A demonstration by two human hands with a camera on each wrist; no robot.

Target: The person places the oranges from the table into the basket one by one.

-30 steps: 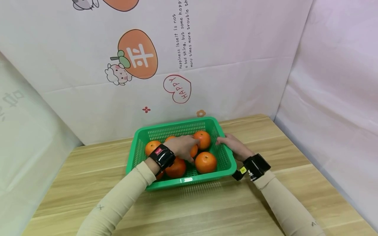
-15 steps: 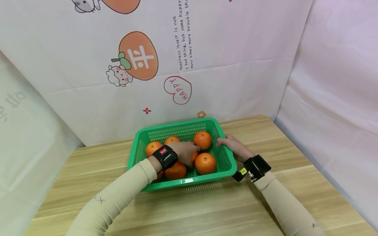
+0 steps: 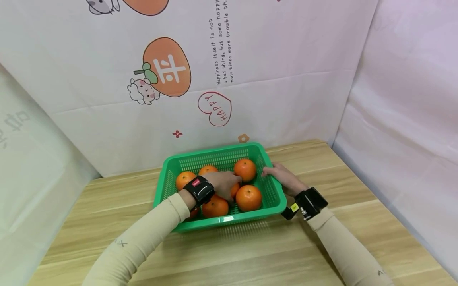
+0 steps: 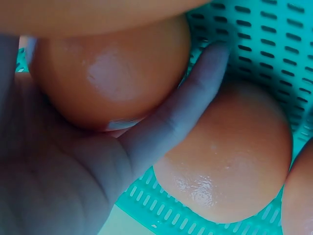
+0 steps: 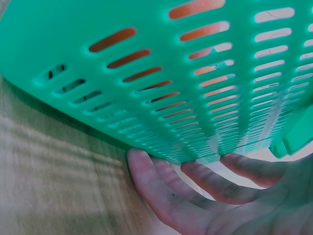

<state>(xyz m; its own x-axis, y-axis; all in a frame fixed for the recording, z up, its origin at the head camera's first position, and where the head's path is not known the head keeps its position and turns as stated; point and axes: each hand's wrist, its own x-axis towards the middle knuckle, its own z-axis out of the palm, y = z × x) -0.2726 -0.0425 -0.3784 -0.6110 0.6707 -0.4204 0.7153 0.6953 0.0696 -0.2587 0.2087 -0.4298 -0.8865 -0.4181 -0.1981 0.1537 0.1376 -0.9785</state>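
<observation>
A green plastic basket (image 3: 250, 215) with slotted walls holds several oranges. Inside it, my left hand (image 3: 224, 186) is curled round an orange (image 3: 234, 190) near the middle. The left wrist view shows the thumb along this orange's side (image 4: 117, 73), with another orange (image 4: 225, 156) just beyond the thumb. My right hand (image 3: 282, 176) grips the basket's right rim, thumb over the edge. From the right wrist, its fingertips (image 5: 142, 161) press the outer wall low down. Close to the left hand lie an orange at the back (image 3: 245, 170) and one in front (image 3: 249, 198).
The basket stands on a wood-grain table (image 3: 229, 254), near its back edge. A white printed cloth (image 3: 286, 99) hangs right behind it, and more white cloth closes off both sides.
My left hand has drawn slightly down and closed round the middle orange. An orange at the front has shifted slightly right. The right hand keeps its place on the rim.
</observation>
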